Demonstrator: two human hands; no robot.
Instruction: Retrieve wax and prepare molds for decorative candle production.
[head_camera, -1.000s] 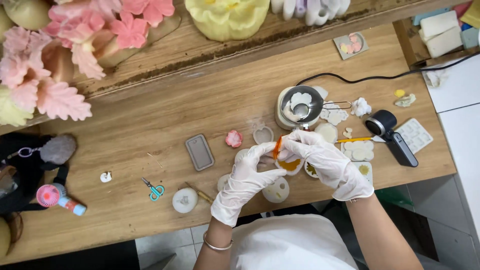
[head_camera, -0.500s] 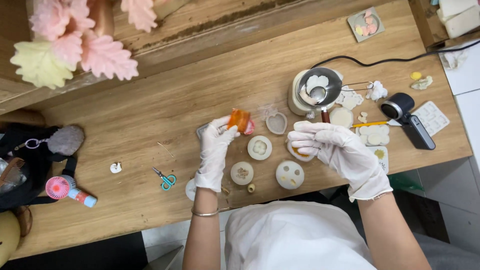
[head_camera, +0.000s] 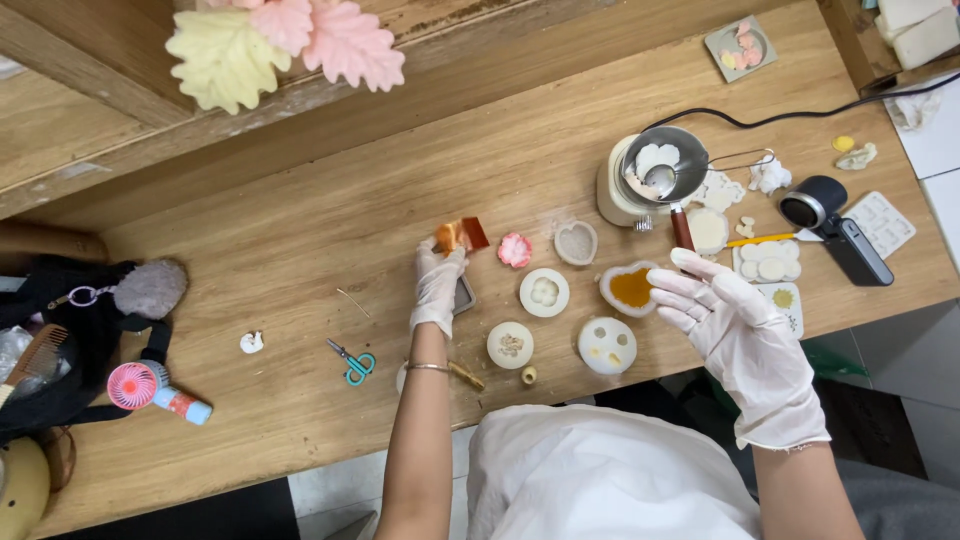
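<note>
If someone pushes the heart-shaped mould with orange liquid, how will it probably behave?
The heart-shaped mould looks soft and shallow, so it would probably flex. Its orange fill sits near the rim and could spill. It lies flat on the wooden table, so it should slide rather than roll.

Before you runs a wooden table (head_camera: 250, 250). On it lie green-handled scissors (head_camera: 352, 361), a pink flower piece (head_camera: 515, 249), round white moulds (head_camera: 544, 292), a heart-shaped mould of orange liquid (head_camera: 630, 288), and a pink handheld fan (head_camera: 150, 390).

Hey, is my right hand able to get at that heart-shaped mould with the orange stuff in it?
Probably yes: the right hand hovers open just beside the heart-shaped mould, and nothing lies between them.
</note>
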